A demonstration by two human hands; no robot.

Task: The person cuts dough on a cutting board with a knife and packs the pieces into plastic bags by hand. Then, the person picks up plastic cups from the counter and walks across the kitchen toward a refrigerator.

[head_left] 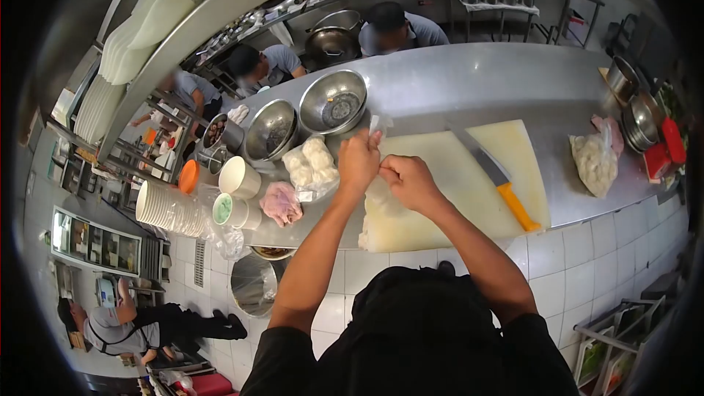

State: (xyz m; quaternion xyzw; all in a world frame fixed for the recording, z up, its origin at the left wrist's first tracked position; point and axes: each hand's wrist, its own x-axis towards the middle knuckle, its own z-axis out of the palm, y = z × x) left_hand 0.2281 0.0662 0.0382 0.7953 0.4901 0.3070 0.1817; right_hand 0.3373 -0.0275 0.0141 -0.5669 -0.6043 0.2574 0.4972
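Both of my hands are close together over the left part of a white cutting board. My left hand is closed on the top of a clear plastic bag. Just to its right, my right hand is pinched on the same bag, whose lower part hangs beneath my hands; its contents are hard to make out. A knife with a yellow handle lies across the right side of the board. Left of my hands sit a bag of white balls and a pink bag.
Steel bowls stand behind my left hand. Stacked paper tubs and a white tub are at the left. Another bag of balls lies at the right, near metal pots. Several people are beyond the counter and at the left.
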